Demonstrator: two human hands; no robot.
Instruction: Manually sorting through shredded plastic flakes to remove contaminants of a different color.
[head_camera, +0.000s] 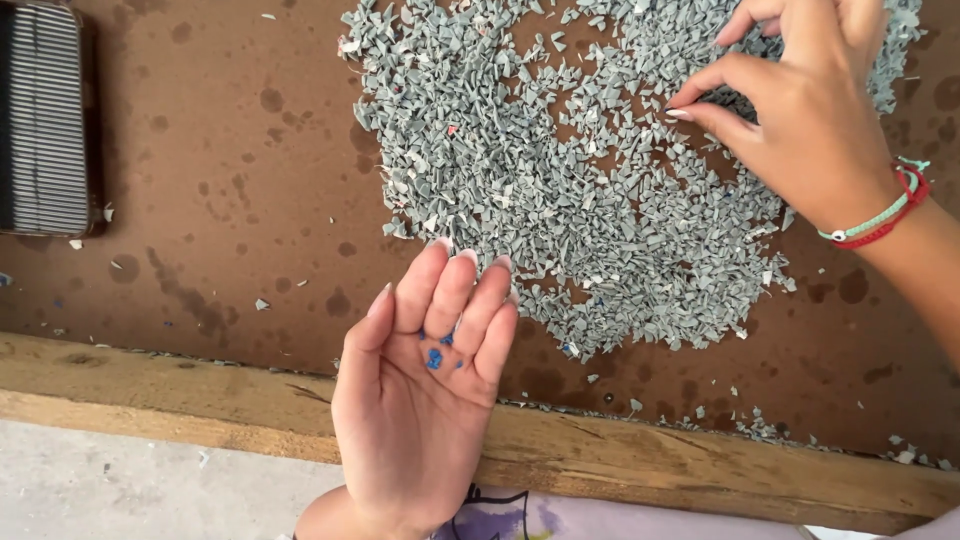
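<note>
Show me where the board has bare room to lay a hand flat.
Bare brown board lies between the ribbed dark tray and the grey chip pile, above the wooden edge. It is crowded under the right hand.

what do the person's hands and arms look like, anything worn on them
Both hands are bare, no gloves or rings in view. The right hand has two thin wrist bands, one red and one pale green with a small white bead. The left hand wears nothing, and its nails are long. No sleeves show on either forearm.
</note>
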